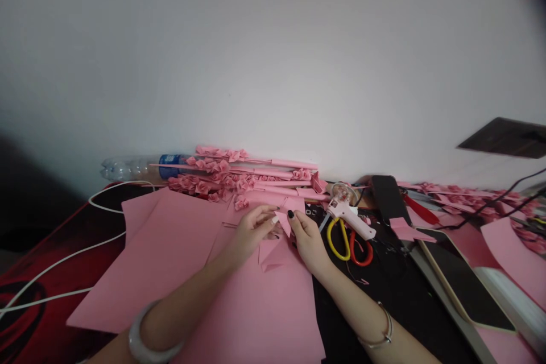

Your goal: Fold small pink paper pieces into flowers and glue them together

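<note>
Between my two hands is a small folded piece of pink paper [283, 224], pinched at its edges. My left hand [257, 225] is closed on its left side, thumb on top. My right hand [305, 234] grips the other side with the thumb pressed on it; most of its fingers are hidden behind. Just below lies another small creased piece of pink paper [273, 255]. Both hands are over large pink sheets [260, 313] spread on the table. Right of my right hand rest scissors [339, 242] with one yellow and one red handle, beside a pale pink glue gun [352, 219].
Pink paper flowers on stems [222, 176] are piled along the wall, near a clear plastic bottle [132, 169] lying on its side. More pink sheets [162, 250] lie at the left with a white cable [55, 264]. A dark phone [388, 196] and a tablet-like device [467, 278] lie to the right.
</note>
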`<state>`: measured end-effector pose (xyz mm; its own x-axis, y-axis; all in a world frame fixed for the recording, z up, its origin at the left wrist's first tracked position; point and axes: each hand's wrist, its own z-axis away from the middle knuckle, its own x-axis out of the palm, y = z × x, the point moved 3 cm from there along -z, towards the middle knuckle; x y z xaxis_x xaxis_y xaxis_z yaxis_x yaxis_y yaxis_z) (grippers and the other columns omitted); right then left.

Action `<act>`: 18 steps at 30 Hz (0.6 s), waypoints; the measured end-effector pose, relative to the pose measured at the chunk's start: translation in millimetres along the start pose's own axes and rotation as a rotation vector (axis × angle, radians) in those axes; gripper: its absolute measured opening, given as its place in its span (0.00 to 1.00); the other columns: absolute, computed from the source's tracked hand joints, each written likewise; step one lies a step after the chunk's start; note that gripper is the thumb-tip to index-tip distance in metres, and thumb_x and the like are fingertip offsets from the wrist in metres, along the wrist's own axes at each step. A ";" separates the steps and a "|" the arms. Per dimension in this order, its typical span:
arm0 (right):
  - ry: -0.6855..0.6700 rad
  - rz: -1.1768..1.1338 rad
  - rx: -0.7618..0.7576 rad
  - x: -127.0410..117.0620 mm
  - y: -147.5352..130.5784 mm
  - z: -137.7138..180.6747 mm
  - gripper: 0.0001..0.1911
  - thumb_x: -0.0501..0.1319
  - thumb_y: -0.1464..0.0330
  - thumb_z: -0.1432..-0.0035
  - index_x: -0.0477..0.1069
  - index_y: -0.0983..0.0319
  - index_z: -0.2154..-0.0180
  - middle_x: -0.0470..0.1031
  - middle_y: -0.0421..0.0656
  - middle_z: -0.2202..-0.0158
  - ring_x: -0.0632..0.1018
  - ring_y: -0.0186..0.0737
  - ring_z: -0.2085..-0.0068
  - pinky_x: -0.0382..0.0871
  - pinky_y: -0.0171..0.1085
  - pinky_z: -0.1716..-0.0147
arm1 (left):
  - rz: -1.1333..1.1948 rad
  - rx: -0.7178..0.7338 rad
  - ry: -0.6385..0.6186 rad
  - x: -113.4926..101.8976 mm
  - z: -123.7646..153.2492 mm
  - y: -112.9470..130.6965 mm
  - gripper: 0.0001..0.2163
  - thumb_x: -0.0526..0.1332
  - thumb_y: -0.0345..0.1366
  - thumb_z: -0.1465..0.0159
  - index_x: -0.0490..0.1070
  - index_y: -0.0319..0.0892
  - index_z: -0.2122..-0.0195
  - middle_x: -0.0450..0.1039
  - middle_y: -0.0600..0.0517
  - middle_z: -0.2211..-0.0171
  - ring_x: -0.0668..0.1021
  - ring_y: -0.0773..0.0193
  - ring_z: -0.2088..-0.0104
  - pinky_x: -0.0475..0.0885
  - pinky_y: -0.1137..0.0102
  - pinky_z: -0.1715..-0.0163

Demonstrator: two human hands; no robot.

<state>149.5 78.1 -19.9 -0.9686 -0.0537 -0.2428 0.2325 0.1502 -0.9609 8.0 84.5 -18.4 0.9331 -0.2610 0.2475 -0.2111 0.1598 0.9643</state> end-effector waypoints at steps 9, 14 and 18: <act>-0.137 0.044 0.017 3.4 -2.5 -0.1 0.14 0.49 0.64 0.37 0.63 0.62 0.74 0.56 0.34 0.82 0.58 0.29 0.80 0.52 0.29 0.80 | -0.114 0.100 -0.034 2.1 -1.1 -0.7 0.07 0.61 0.36 0.45 0.71 0.38 0.68 0.72 0.51 0.70 0.74 0.62 0.65 0.69 0.68 0.62; -0.191 0.135 -0.059 6.0 -10.2 1.2 0.14 0.52 0.68 0.39 0.65 0.63 0.77 0.62 0.37 0.78 0.63 0.31 0.76 0.57 0.30 0.76 | -0.119 0.154 -0.045 0.9 -2.0 0.3 0.08 0.58 0.38 0.42 0.70 0.38 0.71 0.70 0.52 0.73 0.73 0.64 0.68 0.69 0.70 0.64; -0.053 0.091 -0.073 3.3 -9.5 2.5 0.06 0.53 0.68 0.40 0.66 0.62 0.67 0.66 0.38 0.74 0.67 0.32 0.74 0.62 0.30 0.73 | 0.006 0.083 0.043 -1.6 -2.3 0.3 0.07 0.60 0.38 0.43 0.69 0.40 0.70 0.72 0.52 0.71 0.76 0.63 0.67 0.70 0.67 0.61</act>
<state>144.3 74.1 -12.0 -0.9372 -0.0888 -0.3372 0.3104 0.2281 -0.9228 7.1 87.2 -18.7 0.9429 -0.2192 0.2509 -0.2387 0.0810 0.9677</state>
